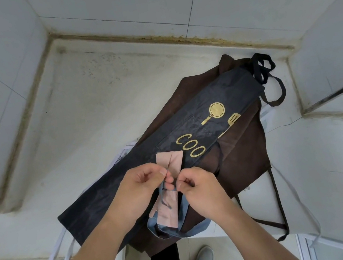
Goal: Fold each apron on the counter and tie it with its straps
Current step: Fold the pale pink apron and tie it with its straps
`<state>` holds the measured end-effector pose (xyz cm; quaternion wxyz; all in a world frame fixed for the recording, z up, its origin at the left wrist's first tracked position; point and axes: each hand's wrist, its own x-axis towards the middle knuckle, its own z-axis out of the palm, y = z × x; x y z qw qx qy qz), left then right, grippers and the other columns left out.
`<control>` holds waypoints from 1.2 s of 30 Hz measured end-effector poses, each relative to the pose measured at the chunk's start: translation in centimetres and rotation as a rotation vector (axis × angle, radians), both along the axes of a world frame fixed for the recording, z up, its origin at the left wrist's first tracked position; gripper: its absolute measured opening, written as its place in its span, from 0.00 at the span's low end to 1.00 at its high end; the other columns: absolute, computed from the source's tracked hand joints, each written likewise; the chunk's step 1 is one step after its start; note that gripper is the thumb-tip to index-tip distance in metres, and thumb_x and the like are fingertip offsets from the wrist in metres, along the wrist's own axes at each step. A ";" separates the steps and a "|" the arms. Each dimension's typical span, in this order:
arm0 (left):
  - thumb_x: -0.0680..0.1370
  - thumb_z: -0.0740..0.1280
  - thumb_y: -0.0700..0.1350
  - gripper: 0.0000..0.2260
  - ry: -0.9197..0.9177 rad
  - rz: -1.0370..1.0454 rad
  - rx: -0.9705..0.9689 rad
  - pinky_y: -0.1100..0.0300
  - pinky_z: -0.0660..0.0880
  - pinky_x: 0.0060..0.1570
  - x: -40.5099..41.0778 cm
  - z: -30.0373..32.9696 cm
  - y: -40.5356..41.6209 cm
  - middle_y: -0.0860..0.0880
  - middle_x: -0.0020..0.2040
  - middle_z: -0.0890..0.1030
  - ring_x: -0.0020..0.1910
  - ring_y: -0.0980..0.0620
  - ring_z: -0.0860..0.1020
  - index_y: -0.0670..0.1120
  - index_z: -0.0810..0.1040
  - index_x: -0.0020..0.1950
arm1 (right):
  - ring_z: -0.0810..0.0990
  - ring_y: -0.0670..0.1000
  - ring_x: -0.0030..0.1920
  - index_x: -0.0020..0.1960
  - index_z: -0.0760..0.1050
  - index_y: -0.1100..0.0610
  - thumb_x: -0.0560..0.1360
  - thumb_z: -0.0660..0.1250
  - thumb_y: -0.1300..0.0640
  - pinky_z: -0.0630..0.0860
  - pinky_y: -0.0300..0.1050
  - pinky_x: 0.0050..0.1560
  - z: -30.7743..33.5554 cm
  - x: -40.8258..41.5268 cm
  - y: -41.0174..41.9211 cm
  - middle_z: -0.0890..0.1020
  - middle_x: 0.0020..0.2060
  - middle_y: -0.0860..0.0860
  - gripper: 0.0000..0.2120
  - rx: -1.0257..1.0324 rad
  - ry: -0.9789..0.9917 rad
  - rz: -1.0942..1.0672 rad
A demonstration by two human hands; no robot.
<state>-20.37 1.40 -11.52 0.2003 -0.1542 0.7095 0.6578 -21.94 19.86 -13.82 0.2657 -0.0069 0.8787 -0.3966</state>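
Left hand (143, 180): fingers curled, thumb and forefinger pinching the blue strap (182, 217) at the top of the pink bundle.
Right hand (198, 184): fingers curled, pinching the same blue strap just beside the left hand; the two hands are nearly touching.
Pink apron (168, 206): folded into a narrow bundle, held between the hands above the near edge of the surface; one end fans out beyond the fingers, the other hangs toward the person.
Blue strap: runs down from the pinch point, loops under the lower end of the pink bundle and trails right. Whether a knot is formed cannot be told; the fingers hide it.
Black apron (189, 133): lies diagonally on the pile, folded lengthwise, gold pan and spatula print and letters "COO" showing.
Brown apron (245, 153): lies under the black one, its straps (279, 202) hanging off the near edge.
White strap (57, 253): hangs off the near edge at the left, probably from another apron under the pile.
Surface (102, 91): pale, stained counter set in a tiled corner.
Floor: a grey shoe (204, 259) is visible below the edge.
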 end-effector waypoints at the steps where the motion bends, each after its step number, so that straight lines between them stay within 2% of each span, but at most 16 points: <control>1: 0.85 0.65 0.40 0.11 -0.004 -0.002 -0.048 0.60 0.80 0.54 0.0 -0.1 0.1 0.46 0.43 0.87 0.45 0.50 0.86 0.45 0.85 0.47 | 0.76 0.44 0.40 0.40 0.78 0.49 0.80 0.67 0.60 0.70 0.33 0.41 0.2 0.0 0.0 0.77 0.41 0.45 0.11 -0.018 -0.006 0.006; 4: 0.84 0.67 0.44 0.10 0.052 -0.093 -0.267 0.61 0.80 0.46 -0.2 -0.6 0.5 0.51 0.39 0.85 0.37 0.55 0.83 0.50 0.84 0.45 | 0.77 0.44 0.42 0.39 0.77 0.45 0.80 0.67 0.60 0.71 0.32 0.43 0.6 0.2 -0.3 0.78 0.41 0.44 0.14 -0.054 -0.007 0.042; 7: 0.84 0.67 0.47 0.09 0.109 -0.236 -0.444 0.63 0.79 0.43 -0.2 -1.0 0.9 0.56 0.39 0.84 0.39 0.59 0.82 0.54 0.83 0.46 | 0.78 0.44 0.43 0.41 0.78 0.46 0.79 0.68 0.60 0.72 0.32 0.44 0.9 0.2 -0.4 0.79 0.43 0.44 0.12 -0.088 -0.027 0.067; 10: 0.83 0.67 0.46 0.08 0.088 -0.344 -0.461 0.66 0.78 0.45 -0.3 -0.8 1.0 0.59 0.42 0.84 0.44 0.62 0.82 0.55 0.85 0.51 | 0.78 0.44 0.41 0.42 0.80 0.48 0.80 0.69 0.58 0.72 0.32 0.42 1.1 0.2 -0.4 0.81 0.42 0.44 0.09 -0.061 -0.014 0.057; 13: 0.82 0.67 0.44 0.09 0.048 -0.470 -0.464 0.67 0.76 0.40 -0.5 -0.7 0.9 0.58 0.40 0.83 0.41 0.61 0.81 0.56 0.86 0.52 | 0.79 0.43 0.37 0.41 0.81 0.50 0.80 0.71 0.55 0.72 0.33 0.38 1.5 -0.1 -0.2 0.81 0.37 0.44 0.08 -0.066 -0.029 -0.035; 16: 0.81 0.67 0.45 0.08 0.044 -0.531 -0.476 0.58 0.81 0.44 -0.4 -1.0 0.9 0.55 0.42 0.84 0.42 0.58 0.82 0.56 0.84 0.52 | 0.80 0.42 0.37 0.38 0.81 0.48 0.80 0.70 0.53 0.73 0.34 0.38 2.2 -0.7 -0.1 0.82 0.33 0.42 0.12 -0.093 -0.053 -0.093; 18: 0.81 0.68 0.47 0.06 0.045 -0.512 -0.479 0.54 0.80 0.45 -0.4 -1.3 1.1 0.53 0.41 0.84 0.42 0.54 0.82 0.54 0.84 0.49 | 0.78 0.42 0.32 0.39 0.82 0.49 0.81 0.69 0.55 0.72 0.36 0.36 2.6 -0.9 -0.5 0.81 0.30 0.44 0.13 -0.205 -0.123 -0.168; 19: 0.82 0.67 0.47 0.07 0.037 -0.482 -0.488 0.53 0.80 0.45 -0.5 -1.6 1.2 0.51 0.40 0.84 0.41 0.53 0.82 0.53 0.84 0.46 | 0.77 0.43 0.32 0.42 0.84 0.54 0.83 0.67 0.57 0.72 0.38 0.34 2.8 -1.0 -0.7 0.81 0.31 0.47 0.12 -0.327 -0.182 -0.242; 21: 0.84 0.66 0.47 0.12 -0.023 -0.386 -0.449 0.50 0.80 0.47 -0.6 -2.1 1.2 0.51 0.38 0.84 0.39 0.51 0.82 0.50 0.83 0.42 | 0.79 0.49 0.35 0.49 0.84 0.60 0.84 0.65 0.61 0.73 0.43 0.33 2.8 -1.1 -0.8 0.82 0.36 0.53 0.10 -0.554 -0.252 -0.391; 23: 0.85 0.65 0.47 0.14 -0.090 -0.299 -0.353 0.45 0.80 0.48 -0.6 -2.5 1.0 0.49 0.38 0.85 0.39 0.48 0.83 0.50 0.83 0.41 | 0.83 0.54 0.39 0.53 0.82 0.59 0.80 0.65 0.68 0.77 0.46 0.35 2.4 -1.1 -0.6 0.83 0.44 0.58 0.09 -0.578 -0.199 -0.415; 24: 0.85 0.65 0.47 0.14 -0.103 -0.278 -0.322 0.43 0.80 0.48 -0.6 -2.7 0.9 0.48 0.38 0.85 0.39 0.47 0.83 0.49 0.83 0.42 | 0.84 0.55 0.41 0.54 0.82 0.56 0.77 0.65 0.71 0.79 0.46 0.37 2.0 -0.9 -0.5 0.84 0.47 0.56 0.13 -0.526 -0.157 -0.385; 25: 0.85 0.65 0.47 0.14 -0.106 -0.265 -0.305 0.43 0.79 0.48 -0.5 -2.7 0.9 0.47 0.39 0.85 0.38 0.47 0.82 0.48 0.84 0.42 | 0.85 0.53 0.43 0.53 0.81 0.52 0.76 0.65 0.72 0.80 0.45 0.40 1.6 -0.6 -0.4 0.83 0.48 0.53 0.16 -0.437 -0.111 -0.322; 27: 0.85 0.64 0.46 0.14 -0.099 -0.258 -0.287 0.44 0.79 0.48 -0.5 -2.7 0.8 0.45 0.39 0.85 0.37 0.50 0.81 0.46 0.84 0.43 | 0.84 0.48 0.45 0.51 0.81 0.47 0.76 0.69 0.69 0.80 0.38 0.45 0.9 0.0 -0.3 0.83 0.49 0.45 0.17 -0.248 -0.015 -0.147; 30: 0.86 0.64 0.45 0.14 -0.104 -0.261 -0.268 0.49 0.79 0.47 -0.5 -2.6 0.7 0.45 0.39 0.85 0.37 0.53 0.81 0.45 0.83 0.43 | 0.82 0.47 0.43 0.48 0.81 0.49 0.75 0.73 0.66 0.77 0.35 0.42 -0.1 0.5 -0.1 0.82 0.45 0.43 0.12 -0.158 0.174 -0.034; 34: 0.86 0.63 0.43 0.15 -0.144 -0.259 -0.229 0.60 0.77 0.42 -0.8 -2.1 0.7 0.50 0.36 0.84 0.35 0.56 0.80 0.44 0.82 0.42 | 0.79 0.47 0.41 0.46 0.79 0.52 0.76 0.72 0.65 0.79 0.45 0.39 -0.8 0.5 0.4 0.79 0.45 0.42 0.08 -0.080 0.467 0.133; 36: 0.87 0.62 0.43 0.16 -0.161 -0.263 -0.212 0.64 0.75 0.39 -1.0 -1.7 0.8 0.52 0.34 0.83 0.34 0.58 0.79 0.44 0.81 0.41 | 0.79 0.45 0.41 0.46 0.80 0.51 0.78 0.69 0.63 0.79 0.46 0.38 -1.0 0.8 0.5 0.79 0.47 0.41 0.07 -0.012 0.567 0.210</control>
